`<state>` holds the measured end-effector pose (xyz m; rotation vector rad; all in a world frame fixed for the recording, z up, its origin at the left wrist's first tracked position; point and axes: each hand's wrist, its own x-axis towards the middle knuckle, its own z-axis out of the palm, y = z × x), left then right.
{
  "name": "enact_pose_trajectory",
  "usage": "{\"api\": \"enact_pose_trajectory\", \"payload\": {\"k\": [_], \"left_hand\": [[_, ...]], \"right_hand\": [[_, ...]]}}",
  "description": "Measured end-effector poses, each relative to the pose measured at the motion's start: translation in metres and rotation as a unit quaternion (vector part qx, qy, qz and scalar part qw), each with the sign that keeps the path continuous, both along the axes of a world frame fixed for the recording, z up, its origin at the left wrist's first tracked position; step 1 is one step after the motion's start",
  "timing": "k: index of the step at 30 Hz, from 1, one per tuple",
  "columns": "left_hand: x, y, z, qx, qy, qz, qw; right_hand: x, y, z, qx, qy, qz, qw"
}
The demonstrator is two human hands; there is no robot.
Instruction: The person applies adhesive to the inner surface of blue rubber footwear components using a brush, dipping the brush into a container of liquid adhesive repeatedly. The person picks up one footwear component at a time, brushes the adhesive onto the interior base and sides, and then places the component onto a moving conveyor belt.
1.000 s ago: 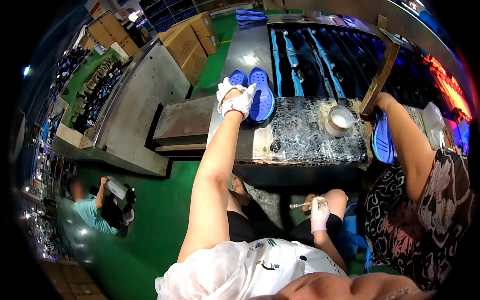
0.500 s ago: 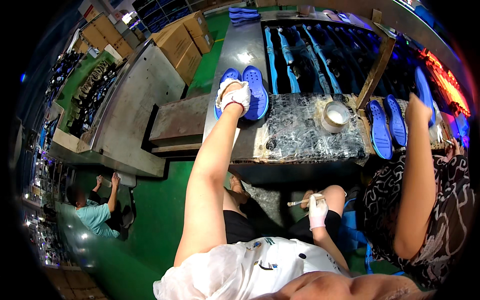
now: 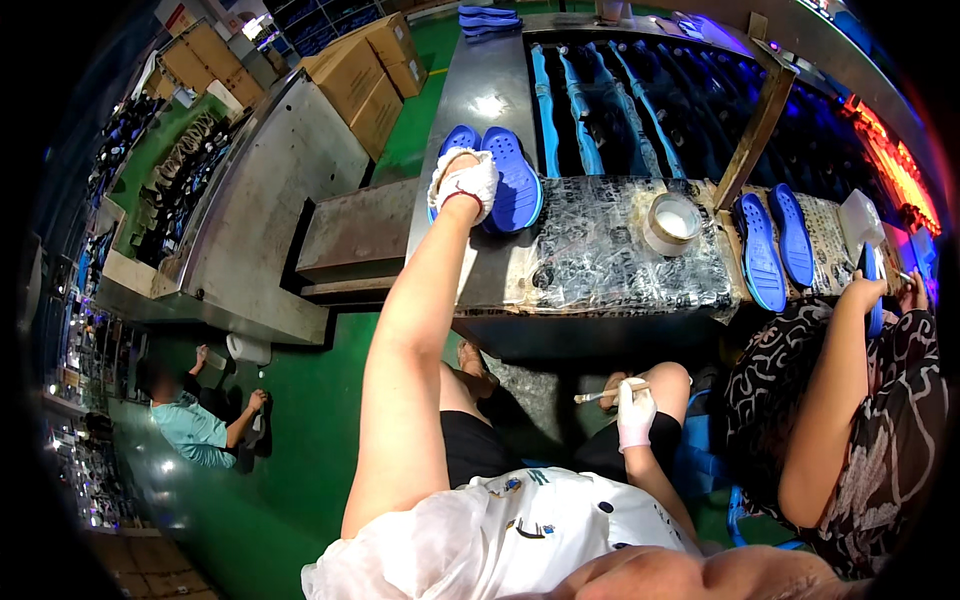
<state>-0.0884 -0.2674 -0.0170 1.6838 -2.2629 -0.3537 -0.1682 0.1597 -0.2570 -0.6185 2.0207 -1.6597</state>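
Observation:
My left hand (image 3: 467, 181), in a white knitted glove with bare skin showing at the back, is closed over the near part of a blue shoe sole (image 3: 459, 139) on the metal table. Its fingertips are mostly hidden. Touching that piece on the right lies a second blue sole (image 3: 515, 185), with holes at its far end. Low over my lap, my right hand (image 3: 635, 412) in a thin white glove is closed around the handle of a flat brush (image 3: 598, 398), bristles pointing left. A round tub of white liquid (image 3: 672, 222) sits on the plastic-covered table end.
Beyond the cover runs a dark conveyor (image 3: 610, 110) with light-blue strips. A wooden post (image 3: 755, 140) rises at its right. Two blue soles (image 3: 776, 245) lie before a co-worker at right, who holds another sole (image 3: 872, 290). Cardboard boxes (image 3: 365, 70) stand far left; another person (image 3: 200, 425) crouches at left.
The co-worker at right has lowered a blue sole from raised height toward the lap. The crouching person's near arm has come down. My hands hold nearly the same places.

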Motion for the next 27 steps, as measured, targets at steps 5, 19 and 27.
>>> {"api": "enact_pose_trajectory", "payload": {"k": [5, 19, 27], "left_hand": [[0.030, 0.043, 0.044, -0.005, 0.018, -0.034, 0.999], [0.053, 0.117, -0.033, -0.268, 0.196, -0.255, 0.908], [0.093, 0.174, -0.023, 0.245, 0.569, 0.024, 0.785]], "right_hand": [[0.002, 0.001, 0.007, 0.048, 0.048, 0.004, 0.998], [-0.001, 0.001, 0.000, 0.039, 0.030, 0.012, 0.999], [0.002, 0.004, 0.008, 0.015, -0.002, 0.012, 1.000]]}}
